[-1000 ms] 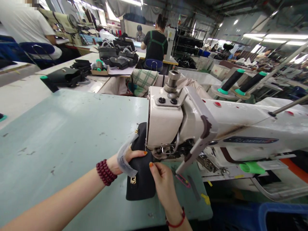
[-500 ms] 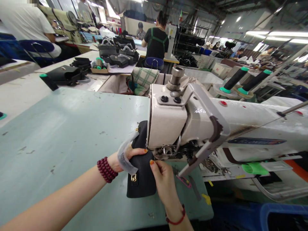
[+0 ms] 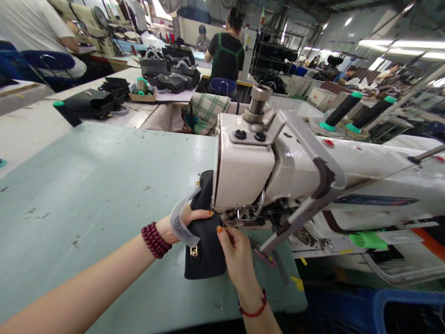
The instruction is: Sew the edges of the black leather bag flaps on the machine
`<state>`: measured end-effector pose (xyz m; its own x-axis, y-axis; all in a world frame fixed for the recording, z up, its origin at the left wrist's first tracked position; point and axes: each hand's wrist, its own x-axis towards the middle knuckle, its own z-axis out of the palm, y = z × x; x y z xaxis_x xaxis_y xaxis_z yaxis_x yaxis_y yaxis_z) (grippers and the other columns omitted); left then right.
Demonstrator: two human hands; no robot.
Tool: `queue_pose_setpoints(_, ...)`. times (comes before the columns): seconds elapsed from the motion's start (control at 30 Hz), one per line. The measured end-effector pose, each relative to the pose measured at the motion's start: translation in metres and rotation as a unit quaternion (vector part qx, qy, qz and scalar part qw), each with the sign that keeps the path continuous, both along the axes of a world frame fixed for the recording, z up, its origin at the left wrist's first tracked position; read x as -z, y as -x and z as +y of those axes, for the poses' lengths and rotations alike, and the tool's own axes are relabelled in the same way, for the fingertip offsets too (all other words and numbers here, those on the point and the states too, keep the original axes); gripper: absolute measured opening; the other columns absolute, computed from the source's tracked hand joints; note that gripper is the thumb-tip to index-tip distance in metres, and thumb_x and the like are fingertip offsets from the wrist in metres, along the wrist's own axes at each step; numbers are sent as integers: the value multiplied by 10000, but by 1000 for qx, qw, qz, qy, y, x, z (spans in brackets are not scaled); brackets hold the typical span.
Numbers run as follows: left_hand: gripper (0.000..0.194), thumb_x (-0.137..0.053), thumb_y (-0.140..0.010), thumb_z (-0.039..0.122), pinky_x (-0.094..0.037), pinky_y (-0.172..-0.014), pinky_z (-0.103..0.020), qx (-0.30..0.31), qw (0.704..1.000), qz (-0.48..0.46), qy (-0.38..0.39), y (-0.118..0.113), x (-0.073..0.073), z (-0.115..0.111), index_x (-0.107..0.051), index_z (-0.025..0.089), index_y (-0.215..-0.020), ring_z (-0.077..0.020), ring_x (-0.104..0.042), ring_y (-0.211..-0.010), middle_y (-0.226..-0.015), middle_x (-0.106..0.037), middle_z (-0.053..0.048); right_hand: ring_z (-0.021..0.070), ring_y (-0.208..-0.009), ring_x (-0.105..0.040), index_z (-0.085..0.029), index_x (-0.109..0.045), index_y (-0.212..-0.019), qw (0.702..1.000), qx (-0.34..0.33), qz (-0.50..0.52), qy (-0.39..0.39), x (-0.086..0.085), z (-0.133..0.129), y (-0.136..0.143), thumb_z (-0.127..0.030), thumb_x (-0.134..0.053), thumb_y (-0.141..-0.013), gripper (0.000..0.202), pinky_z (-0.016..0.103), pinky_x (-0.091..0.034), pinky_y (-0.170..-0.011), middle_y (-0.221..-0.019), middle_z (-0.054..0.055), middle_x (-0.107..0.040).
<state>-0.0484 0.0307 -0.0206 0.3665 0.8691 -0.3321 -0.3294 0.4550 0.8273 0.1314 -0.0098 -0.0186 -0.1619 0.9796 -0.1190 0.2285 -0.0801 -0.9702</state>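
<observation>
A small black handbag point(image 3: 206, 246) with gold ring fittings lies on the pale green table, its far part running beside the head of a white sewing machine point(image 3: 245, 171). My left hand point(image 3: 187, 218) reaches through the bag's handle point(image 3: 178, 225), which is wrapped in cloudy plastic. Its thumb presses on the black panel near the needle area, and the other fingers are mostly hidden. With thumb and curled fingers, my right hand point(image 3: 238, 253) pinches the bag's right edge just in front of the machine. The needle and the stitching spot are hidden.
Small pink-handled snips point(image 3: 266, 257) lie right of my right hand, partly behind the machine's grey bracket point(image 3: 306, 204). A blue crate point(image 3: 392, 297) stands lower right. More black bags point(image 3: 167, 76) sit on the table behind, where people work. Black thread cones point(image 3: 342, 111) stand behind the machine.
The whole view has shifted slightly. Both hands keep about the same hold on the handbag, and I see no clear movement of it against the machine.
</observation>
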Motion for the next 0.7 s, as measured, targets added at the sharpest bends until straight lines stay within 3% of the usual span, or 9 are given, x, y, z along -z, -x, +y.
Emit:
queue_pose_setpoints(0.43, 394, -753, -807, 233, -611, -789, -276, 15, 999, -44, 5, 2, 4, -1, -676, 210, -1193, -210, -726, -902, -1062, -752, -55, 113, -606, -397, -128, -588, -634, 1000, -8, 7, 6, -1, 2, -1, -412, -533, -861, 367, 202, -295, -534, -618, 0, -481)
queue_pose_setpoints(0.7, 362, -750, -803, 255, -617, -823, -364, 6, 999, -42, 17, 1, 8, -2, -701, 196, -1157, -258, -732, -920, -1105, -744, -90, 110, -602, -411, -122, -590, -637, 1000, -21, 0, -3, 2, 3, -4, -420, -516, -889, 397, 204, -297, -537, -620, 6, -513)
